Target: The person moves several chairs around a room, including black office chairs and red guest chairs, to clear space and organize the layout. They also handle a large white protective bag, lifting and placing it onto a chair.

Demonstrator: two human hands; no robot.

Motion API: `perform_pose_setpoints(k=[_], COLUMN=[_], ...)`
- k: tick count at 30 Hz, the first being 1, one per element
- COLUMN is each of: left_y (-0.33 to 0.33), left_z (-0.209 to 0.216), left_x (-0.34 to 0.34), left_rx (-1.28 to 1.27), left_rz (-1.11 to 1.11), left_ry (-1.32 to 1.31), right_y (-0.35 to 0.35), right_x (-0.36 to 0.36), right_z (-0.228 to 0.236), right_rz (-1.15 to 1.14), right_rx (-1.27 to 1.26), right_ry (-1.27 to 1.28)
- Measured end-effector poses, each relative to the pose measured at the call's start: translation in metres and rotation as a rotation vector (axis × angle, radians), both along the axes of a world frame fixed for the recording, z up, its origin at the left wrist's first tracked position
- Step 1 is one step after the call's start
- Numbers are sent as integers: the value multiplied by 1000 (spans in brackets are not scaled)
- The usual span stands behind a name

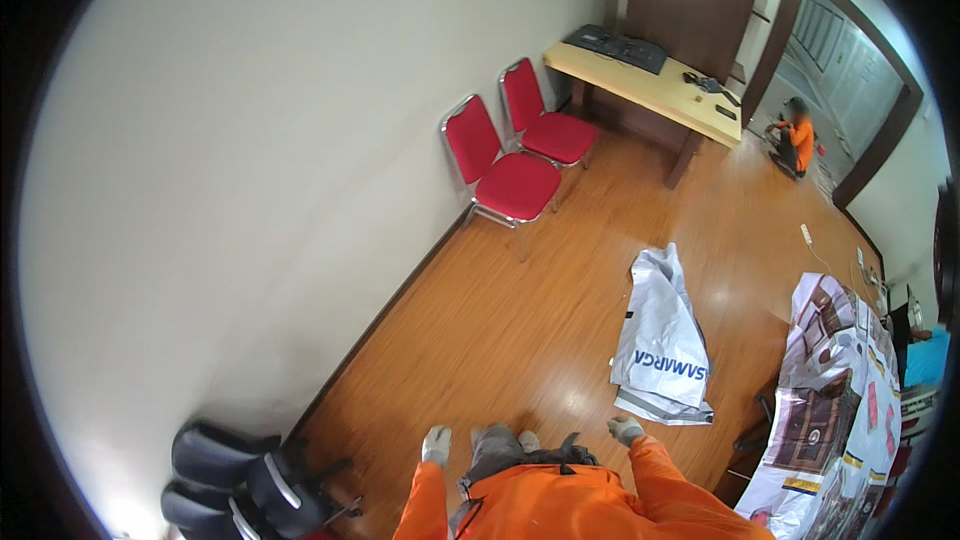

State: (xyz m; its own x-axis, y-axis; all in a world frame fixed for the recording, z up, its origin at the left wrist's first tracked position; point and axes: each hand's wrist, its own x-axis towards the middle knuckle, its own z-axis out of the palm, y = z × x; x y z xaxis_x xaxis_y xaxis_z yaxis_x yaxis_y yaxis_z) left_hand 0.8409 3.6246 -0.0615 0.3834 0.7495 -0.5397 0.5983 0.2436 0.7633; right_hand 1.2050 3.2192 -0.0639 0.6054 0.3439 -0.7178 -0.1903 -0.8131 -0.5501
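Observation:
My left hand (436,446), in a pale work glove, hangs beside my left leg over the wooden floor. It holds nothing that I can see, and its fingers look loosely apart. Out to the right of my body is my right hand (626,429), gloved as well, with relaxed fingers slightly apart and nothing visible in them. Just beyond it, a crumpled silver-white plastic sheet (663,345) with dark lettering lies on the floor, not in my grasp. Both my arms are in orange sleeves.
Two red chairs (518,186) stand along the left wall, near a light-topped desk (650,85) with keyboards. Black office chairs (235,475) sit at lower left. A printed sheet (835,390) covers something on the right. A person in orange (797,138) squats by the doorway.

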Motion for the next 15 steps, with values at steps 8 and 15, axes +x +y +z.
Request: perform_pose_setpoints(k=[8, 15], left_y=[163, 356], left_z=[5, 12], left_x=[254, 405], left_rx=[76, 186], left_rz=[-266, -191], left_ry=[18, 383], right_y=[5, 54], right_x=[162, 208], right_z=[-28, -28], right_rz=[-394, -889], right_rx=[29, 104], right_ry=[-91, 422])
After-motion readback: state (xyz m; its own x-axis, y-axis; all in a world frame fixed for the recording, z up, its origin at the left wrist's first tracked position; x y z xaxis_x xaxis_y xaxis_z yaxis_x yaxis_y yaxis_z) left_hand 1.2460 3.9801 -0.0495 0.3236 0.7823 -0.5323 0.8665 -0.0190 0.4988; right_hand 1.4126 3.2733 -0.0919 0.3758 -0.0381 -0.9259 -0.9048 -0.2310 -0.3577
